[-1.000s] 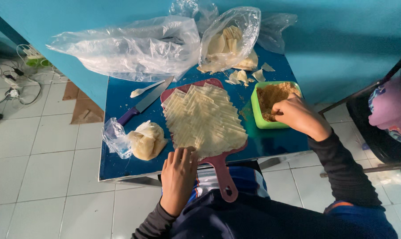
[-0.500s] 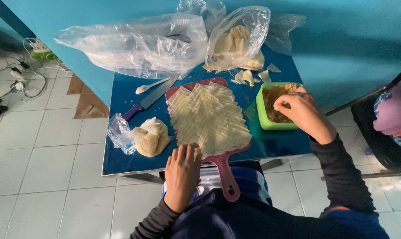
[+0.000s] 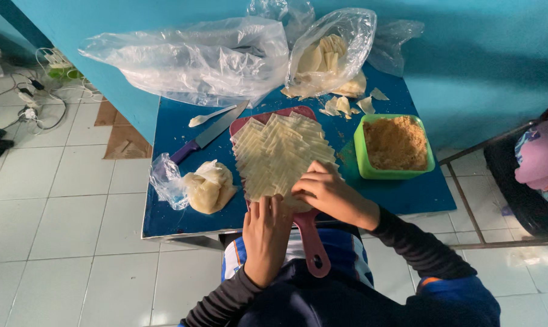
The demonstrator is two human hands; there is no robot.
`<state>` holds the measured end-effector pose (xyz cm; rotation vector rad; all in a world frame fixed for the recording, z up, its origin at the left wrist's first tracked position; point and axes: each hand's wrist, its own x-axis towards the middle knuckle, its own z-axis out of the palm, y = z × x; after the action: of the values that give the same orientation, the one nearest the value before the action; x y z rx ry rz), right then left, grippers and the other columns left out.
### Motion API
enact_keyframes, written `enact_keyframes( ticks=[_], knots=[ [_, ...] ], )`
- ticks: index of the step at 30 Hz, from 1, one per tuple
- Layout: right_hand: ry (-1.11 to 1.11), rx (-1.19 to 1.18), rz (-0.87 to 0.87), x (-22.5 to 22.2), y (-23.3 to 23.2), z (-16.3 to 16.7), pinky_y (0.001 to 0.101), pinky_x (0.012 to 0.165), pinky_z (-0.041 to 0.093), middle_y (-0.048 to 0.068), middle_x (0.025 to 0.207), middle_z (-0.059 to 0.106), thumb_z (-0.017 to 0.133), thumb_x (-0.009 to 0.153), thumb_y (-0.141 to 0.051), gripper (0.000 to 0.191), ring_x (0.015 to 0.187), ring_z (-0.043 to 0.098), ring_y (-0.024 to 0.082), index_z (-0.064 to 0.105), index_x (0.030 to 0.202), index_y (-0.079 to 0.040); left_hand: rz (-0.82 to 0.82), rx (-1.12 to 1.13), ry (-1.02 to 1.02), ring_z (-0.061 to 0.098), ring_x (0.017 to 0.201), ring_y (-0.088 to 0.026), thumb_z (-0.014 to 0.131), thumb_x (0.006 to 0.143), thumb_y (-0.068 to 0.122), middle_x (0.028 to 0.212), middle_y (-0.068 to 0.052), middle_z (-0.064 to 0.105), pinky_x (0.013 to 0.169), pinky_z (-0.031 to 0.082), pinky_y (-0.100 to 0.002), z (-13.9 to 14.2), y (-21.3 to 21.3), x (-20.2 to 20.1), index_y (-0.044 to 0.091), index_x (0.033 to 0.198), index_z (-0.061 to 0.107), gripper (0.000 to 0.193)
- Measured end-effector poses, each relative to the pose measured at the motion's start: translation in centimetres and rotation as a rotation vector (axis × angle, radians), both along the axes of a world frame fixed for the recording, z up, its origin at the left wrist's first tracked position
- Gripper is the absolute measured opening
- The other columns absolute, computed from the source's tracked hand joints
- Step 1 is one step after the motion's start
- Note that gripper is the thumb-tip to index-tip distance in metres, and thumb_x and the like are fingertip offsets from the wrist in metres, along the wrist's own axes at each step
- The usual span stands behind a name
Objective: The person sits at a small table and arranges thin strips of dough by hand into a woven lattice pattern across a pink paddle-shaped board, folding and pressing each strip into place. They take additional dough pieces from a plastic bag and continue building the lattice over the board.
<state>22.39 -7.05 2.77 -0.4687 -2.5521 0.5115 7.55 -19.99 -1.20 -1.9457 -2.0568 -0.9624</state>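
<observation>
Blue worktop [image 3: 401, 197] with cut pastry sheets, both hands at the near edge of the board.

Left to right: small clear bag of pale dough [image 3: 198, 188]; purple-handled knife [image 3: 207, 134]; large empty plastic bag [image 3: 195, 57] at the back; left hand [image 3: 266, 233], fingers flat and released, tips touching the near rim of the red board [image 3: 313, 245]; overlapping pale pastry sheets [image 3: 283, 154] covering that board; right hand [image 3: 328, 191], fingers curled onto the nearest sheets, grip cannot be told; bag of pale wrappers [image 3: 328, 54] behind; green tub of brown crumbly filling [image 3: 396, 145] just beside the board.
</observation>
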Motion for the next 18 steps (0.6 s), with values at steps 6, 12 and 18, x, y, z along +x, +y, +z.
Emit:
enact_keyframes(
  ticks=[6,12,18],
  knots=[
    [0.037,0.092,-0.033,0.8,-0.7,-2.9,0.0385,0.089,0.046,0.004,0.100,0.070,0.082,0.081,-0.017,0.020,0.098,0.057,0.027,0.073,0.096,-0.007,0.045,-0.013,-0.062,0.059,0.090,-0.029,0.076,0.079,0.026,0.098,-0.010,0.057,0.073,0.047,-0.040,-0.7,0.4,0.3,0.004,0.110,0.062,0.040],
    [0.107,0.165,-0.060,1.4,-1.2,-3.8,0.0395,0.093,0.045,0.004,0.107,0.068,0.081,0.083,-0.014,0.020,0.104,0.056,0.029,0.077,0.102,-0.010,0.107,-0.030,-0.034,0.058,0.088,-0.029,0.077,0.083,0.033,0.093,-0.010,0.056,0.073,0.047,-0.040,-0.8,1.1,0.7,0.005,0.104,0.060,0.039],
    [0.105,0.164,-0.097,1.1,-0.8,-3.7,0.0397,0.092,0.044,0.002,0.105,0.070,0.082,0.082,-0.014,0.015,0.102,0.057,0.028,0.074,0.094,-0.010,0.077,-0.008,-0.058,0.057,0.089,-0.028,0.073,0.086,0.028,0.095,-0.009,0.056,0.074,0.045,-0.040,-0.6,0.9,0.5,0.006,0.102,0.061,0.030]
  ],
)
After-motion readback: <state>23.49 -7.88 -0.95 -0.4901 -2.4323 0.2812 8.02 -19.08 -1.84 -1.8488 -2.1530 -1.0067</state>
